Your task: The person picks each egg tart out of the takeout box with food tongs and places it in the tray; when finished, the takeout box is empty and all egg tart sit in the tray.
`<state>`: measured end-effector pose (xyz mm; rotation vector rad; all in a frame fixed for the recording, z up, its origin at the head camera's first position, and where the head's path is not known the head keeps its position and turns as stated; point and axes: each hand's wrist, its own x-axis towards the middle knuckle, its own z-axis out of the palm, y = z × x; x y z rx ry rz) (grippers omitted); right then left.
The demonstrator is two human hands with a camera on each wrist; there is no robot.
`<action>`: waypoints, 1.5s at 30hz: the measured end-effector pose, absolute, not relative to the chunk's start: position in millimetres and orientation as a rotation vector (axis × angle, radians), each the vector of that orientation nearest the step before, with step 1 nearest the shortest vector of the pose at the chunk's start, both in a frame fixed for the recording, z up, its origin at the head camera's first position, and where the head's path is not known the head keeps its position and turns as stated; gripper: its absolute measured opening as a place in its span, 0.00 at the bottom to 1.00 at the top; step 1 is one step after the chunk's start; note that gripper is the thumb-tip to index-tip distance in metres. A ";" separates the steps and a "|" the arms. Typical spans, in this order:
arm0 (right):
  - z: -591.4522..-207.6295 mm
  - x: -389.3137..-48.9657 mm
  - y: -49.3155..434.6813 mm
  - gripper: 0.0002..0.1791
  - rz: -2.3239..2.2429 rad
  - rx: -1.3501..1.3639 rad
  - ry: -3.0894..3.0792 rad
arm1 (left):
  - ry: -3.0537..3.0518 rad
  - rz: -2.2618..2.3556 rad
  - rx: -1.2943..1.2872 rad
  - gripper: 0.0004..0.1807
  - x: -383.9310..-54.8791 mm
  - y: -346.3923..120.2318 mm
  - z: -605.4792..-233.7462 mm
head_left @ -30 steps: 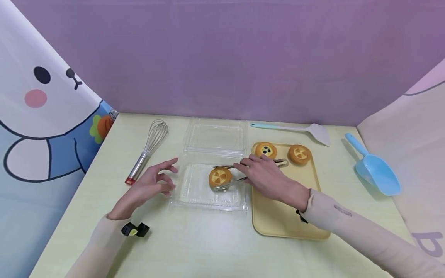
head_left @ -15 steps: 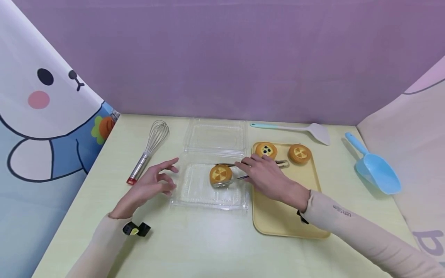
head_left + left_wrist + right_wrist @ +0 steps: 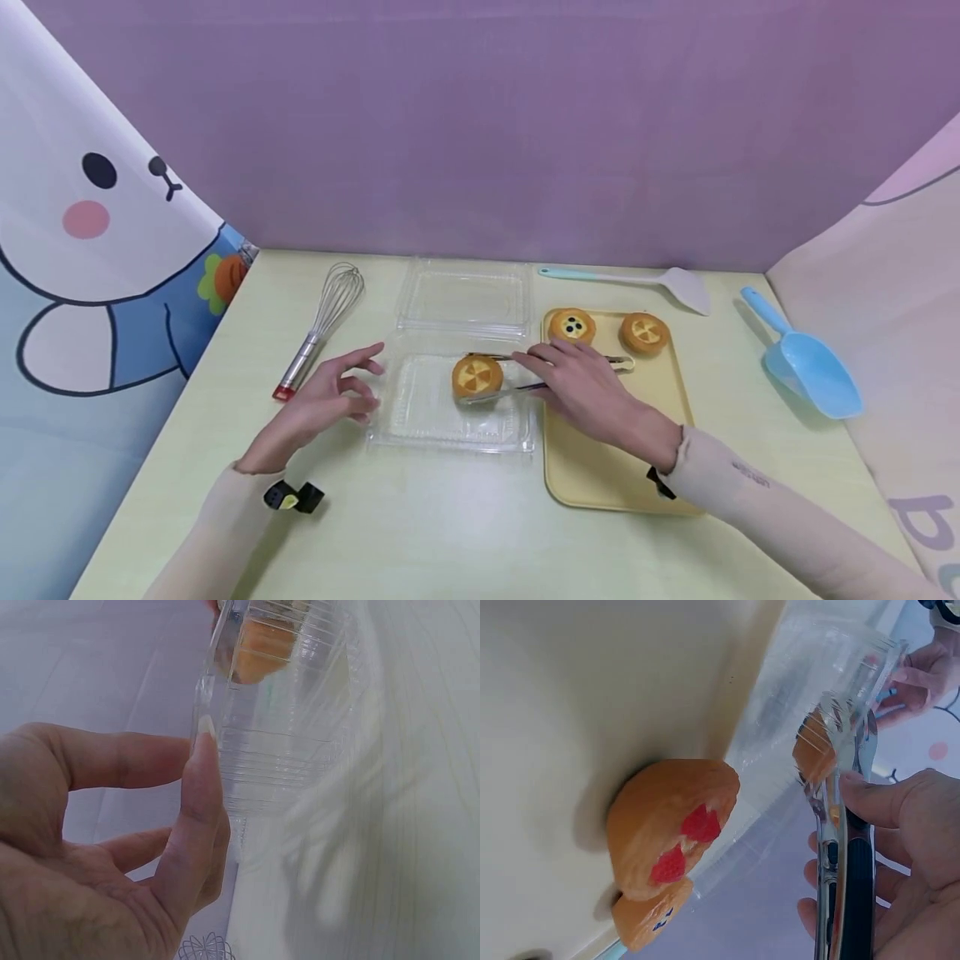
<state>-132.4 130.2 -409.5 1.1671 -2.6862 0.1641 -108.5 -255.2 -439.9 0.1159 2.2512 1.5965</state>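
My right hand (image 3: pixel 588 387) holds metal tongs (image 3: pixel 845 862) with black grips. Their arms lie on either side of a round golden pastry (image 3: pixel 477 379) with a cross pattern, in the base of a clear hinged plastic box (image 3: pixel 427 425). My left hand (image 3: pixel 330 396) is at the box's left edge, fingers bent and spread; in the left wrist view its fingertips are right at the rim. On the tan tray (image 3: pixel 607 483) sit a pastry with dark berries (image 3: pixel 572 325) and another cross-patterned pastry (image 3: pixel 645 333). A pastry with red berries (image 3: pixel 675 825), seen in the right wrist view, is hidden under my right hand in the head view.
A whisk (image 3: pixel 322 329) with a red handle end lies left of the box. The box's lid (image 3: pixel 465 300) is folded back behind the base. Behind the tray is a spatula (image 3: pixel 645 282); a blue scoop (image 3: pixel 810 371) lies at the far right.
My right hand has shifted slightly to the right, and the tongs' tips have drawn back a little along the pastry. My left hand has stayed at the box's edge.
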 end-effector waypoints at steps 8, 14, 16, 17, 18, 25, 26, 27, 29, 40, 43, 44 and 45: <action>-397.6 -119.6 156.0 0.31 0.281 1.050 -2.681 | 2.253 1.595 0.123 0.49 -109.6 -255.3 -440.2; -388.5 -114.4 184.8 0.35 0.336 0.990 -2.644 | 2.244 1.598 0.119 0.49 -109.5 -255.8 -440.5; -386.4 -113.3 194.9 0.34 0.336 0.961 -2.649 | 2.245 1.596 0.110 0.49 -109.0 -256.1 -440.1; -385.4 -112.7 200.0 0.33 0.338 0.944 -2.652 | 2.247 1.593 0.109 0.49 -108.8 -256.2 -440.0; -384.3 -112.2 205.3 0.33 0.345 0.927 -2.657 | 2.247 1.592 0.114 0.49 -108.5 -256.2 -439.5; -379.4 -105.5 246.1 0.34 0.432 0.811 -2.688 | 2.247 1.602 0.127 0.49 -108.3 -255.5 -438.3; -380.0 -103.9 252.1 0.34 0.437 0.788 -2.696 | 2.250 1.602 0.129 0.48 -108.3 -255.5 -438.3; -380.9 -102.4 258.2 0.34 0.438 0.769 -2.701 | 2.252 1.601 0.130 0.48 -108.4 -255.6 -438.4; -383.7 -98.9 270.2 0.34 0.439 0.730 -2.714 | 2.258 1.595 0.132 0.48 -108.7 -255.8 -438.9; -409.7 -90.6 327.5 0.32 0.471 0.653 -2.778 | 2.267 1.586 0.132 0.48 -109.2 -256.8 -439.2; -415.6 -87.9 336.4 0.33 0.462 0.669 -2.776 | 2.263 1.592 0.132 0.48 -109.5 -256.9 -439.5; -417.0 -87.3 338.0 0.33 0.461 0.670 -2.775 | 2.266 1.587 0.127 0.48 -109.7 -257.0 -439.4; -418.4 -86.8 339.3 0.33 0.458 0.675 -2.773 | 2.266 1.586 0.126 0.48 -109.7 -257.0 -438.8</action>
